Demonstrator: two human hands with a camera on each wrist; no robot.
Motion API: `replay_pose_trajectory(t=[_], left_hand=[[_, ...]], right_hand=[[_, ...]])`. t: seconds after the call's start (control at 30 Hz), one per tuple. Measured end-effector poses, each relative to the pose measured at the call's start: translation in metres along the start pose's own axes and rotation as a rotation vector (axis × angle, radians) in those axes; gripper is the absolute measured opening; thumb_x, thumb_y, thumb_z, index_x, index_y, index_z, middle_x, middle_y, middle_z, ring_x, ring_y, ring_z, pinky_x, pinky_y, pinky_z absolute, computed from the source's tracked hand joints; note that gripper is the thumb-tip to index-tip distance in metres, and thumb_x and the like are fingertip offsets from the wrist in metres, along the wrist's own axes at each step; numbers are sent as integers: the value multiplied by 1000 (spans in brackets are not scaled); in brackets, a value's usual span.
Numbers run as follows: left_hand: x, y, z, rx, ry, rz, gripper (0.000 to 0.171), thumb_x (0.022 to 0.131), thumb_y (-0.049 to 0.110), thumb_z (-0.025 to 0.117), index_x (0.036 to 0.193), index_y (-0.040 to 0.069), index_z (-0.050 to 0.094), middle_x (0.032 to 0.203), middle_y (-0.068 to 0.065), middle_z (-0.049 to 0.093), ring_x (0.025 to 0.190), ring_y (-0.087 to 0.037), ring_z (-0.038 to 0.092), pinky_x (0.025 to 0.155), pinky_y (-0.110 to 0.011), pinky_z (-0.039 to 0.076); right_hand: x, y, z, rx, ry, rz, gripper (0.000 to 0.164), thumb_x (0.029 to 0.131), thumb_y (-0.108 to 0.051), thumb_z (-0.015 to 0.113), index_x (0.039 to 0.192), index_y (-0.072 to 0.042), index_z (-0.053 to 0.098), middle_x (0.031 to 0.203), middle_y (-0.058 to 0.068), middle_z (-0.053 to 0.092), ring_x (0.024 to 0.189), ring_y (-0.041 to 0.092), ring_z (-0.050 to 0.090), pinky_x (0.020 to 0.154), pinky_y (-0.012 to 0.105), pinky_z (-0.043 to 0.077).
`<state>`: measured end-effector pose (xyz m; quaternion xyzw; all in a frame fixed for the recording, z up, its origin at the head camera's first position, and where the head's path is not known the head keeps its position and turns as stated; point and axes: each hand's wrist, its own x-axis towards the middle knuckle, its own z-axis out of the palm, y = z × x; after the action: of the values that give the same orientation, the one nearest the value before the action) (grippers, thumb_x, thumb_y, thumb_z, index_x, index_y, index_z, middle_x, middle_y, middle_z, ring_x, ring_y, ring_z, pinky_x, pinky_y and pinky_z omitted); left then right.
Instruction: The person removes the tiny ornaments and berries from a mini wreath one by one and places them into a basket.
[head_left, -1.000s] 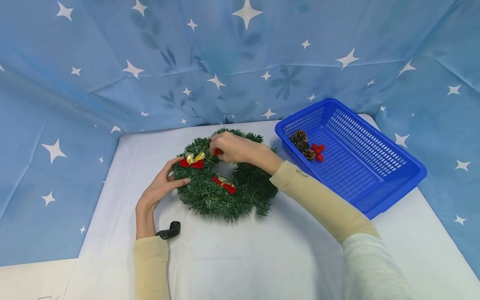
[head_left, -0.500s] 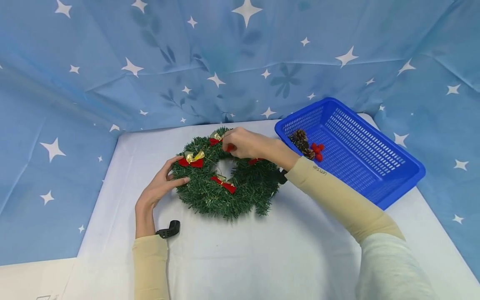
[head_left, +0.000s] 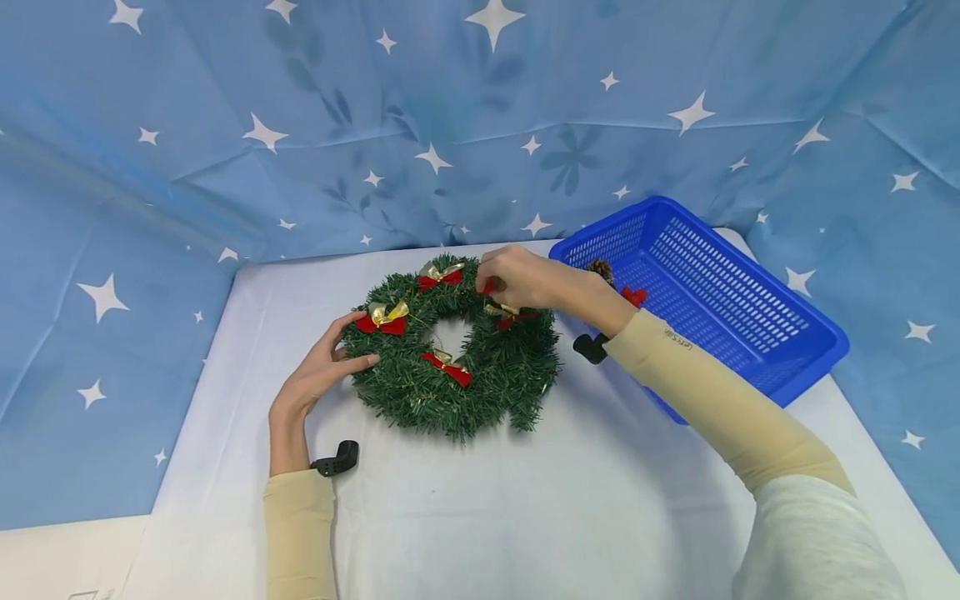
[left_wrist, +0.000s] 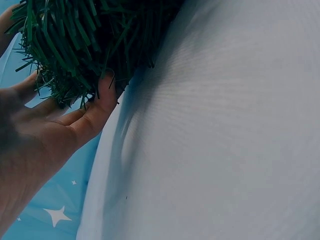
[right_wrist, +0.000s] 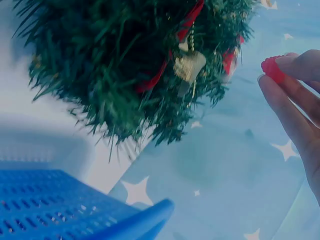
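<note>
A green artificial wreath (head_left: 442, 408) decorated with several red-and-gold bows (head_left: 452, 369) lies on the white-covered table. At its left side, my left hand (head_left: 318, 375) grips the edge, fingers above and thumb (left_wrist: 106, 92) against the greenery. Over the upper right part of the wreath, my right hand (head_left: 521, 279) pinches a small red berry ornament (right_wrist: 272, 69) between thumb and fingers. The right wrist view has that ornament held apart from the wreath, with a gold-and-red bow (right_wrist: 189, 67) on the near branches.
To the right stands a blue perforated basket (head_left: 738, 271), tilted to the table edge, holding a pine cone (head_left: 602, 268) and red berries (head_left: 634, 295), partly hidden by my right arm. A blue starry cloth (head_left: 465, 125) hangs behind the table.
My right hand has moved right along the top of the wreath with the red berry ornament, uncovering the upper bow. The left hand stays at the wreath's left edge.
</note>
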<state>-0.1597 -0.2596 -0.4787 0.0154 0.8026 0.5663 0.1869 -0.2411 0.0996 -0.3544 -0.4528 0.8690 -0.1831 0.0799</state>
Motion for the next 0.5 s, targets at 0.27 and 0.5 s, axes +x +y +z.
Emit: replay_pose_trajectory(t=[0.27, 0.5], left_hand=[[0, 1, 1, 6, -3, 8, 88, 93, 38, 78, 163, 39, 25, 174, 1, -2, 155, -55, 6, 117, -77, 15], [0, 0, 1, 8, -2, 9, 89, 93, 38, 78, 163, 39, 24, 174, 1, -2, 154, -56, 5, 117, -77, 15]], right_hand=[[-23, 11, -11, 4, 27, 32, 19, 91, 10, 65, 103, 1, 76, 103, 16, 71, 88, 26, 70, 76, 37, 58], [-45, 25, -17, 9, 69, 83, 18, 89, 11, 66, 102, 2, 76, 104, 16, 72, 92, 29, 73, 80, 38, 62]])
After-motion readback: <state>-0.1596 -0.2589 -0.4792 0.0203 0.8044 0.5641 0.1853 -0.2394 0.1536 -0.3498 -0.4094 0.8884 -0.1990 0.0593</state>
